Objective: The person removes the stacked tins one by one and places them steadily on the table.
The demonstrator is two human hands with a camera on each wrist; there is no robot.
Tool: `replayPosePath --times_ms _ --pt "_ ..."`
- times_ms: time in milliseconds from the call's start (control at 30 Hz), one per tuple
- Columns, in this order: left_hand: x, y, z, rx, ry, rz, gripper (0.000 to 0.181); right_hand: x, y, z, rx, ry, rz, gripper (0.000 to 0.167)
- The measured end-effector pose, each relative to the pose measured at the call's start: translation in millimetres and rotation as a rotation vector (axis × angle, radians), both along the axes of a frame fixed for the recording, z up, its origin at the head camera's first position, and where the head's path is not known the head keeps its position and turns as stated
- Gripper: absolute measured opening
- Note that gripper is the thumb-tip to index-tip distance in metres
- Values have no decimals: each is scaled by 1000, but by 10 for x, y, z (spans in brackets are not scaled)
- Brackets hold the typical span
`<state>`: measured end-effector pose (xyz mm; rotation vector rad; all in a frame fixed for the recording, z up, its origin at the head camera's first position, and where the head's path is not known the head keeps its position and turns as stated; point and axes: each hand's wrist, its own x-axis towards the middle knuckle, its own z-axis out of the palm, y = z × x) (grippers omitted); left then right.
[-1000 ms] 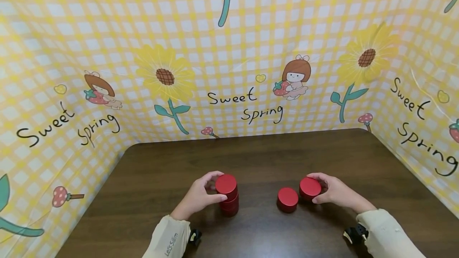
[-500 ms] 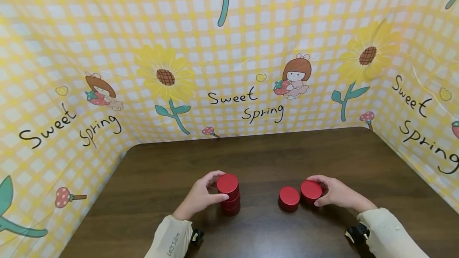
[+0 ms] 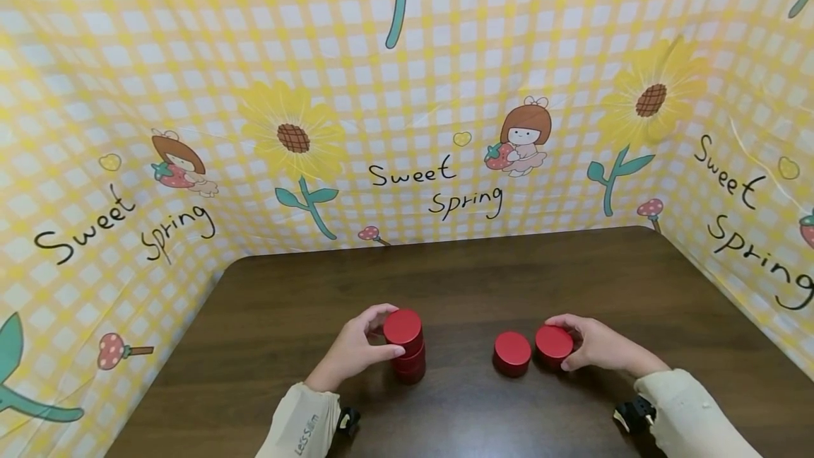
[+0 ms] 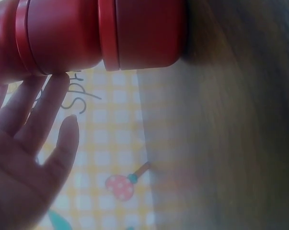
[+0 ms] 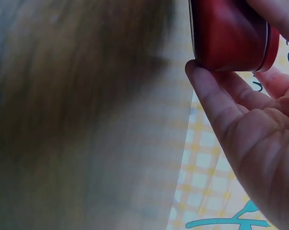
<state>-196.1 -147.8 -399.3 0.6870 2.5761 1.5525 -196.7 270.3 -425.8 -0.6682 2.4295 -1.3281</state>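
Red round tins with lids are at both hands. My left hand (image 3: 359, 346) has its thumb and fingers around the top tin (image 3: 403, 328) of an upright stack; in the left wrist view, fingertips touch the upper part of the stack, above its bottom tin (image 4: 151, 33). My right hand (image 3: 591, 345) grips another tin (image 3: 554, 345) from its right side, thumb in front and fingers behind. In the right wrist view this tin (image 5: 230, 38) sits between thumb and fingers; I cannot tell whether its base touches the table. A single tin (image 3: 511, 353) stands close to its left.
A dark brown wooden table (image 3: 458, 281) carries all the tins. Yellow checked cloth (image 3: 407, 104) with flowers and lettering hangs along its back and sides. Both wrists wear black devices, the left one (image 3: 347, 421) and the right one (image 3: 632, 415).
My right hand and its tin have come down slightly, toward the table beside the single tin. My left hand and the stack stay almost where they were.
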Motion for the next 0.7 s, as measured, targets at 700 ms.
replayPosePath --times_ms 700 --pt "8 -2 -2 29 -9 -7 55 -30 24 -13 35 -19 19 65"
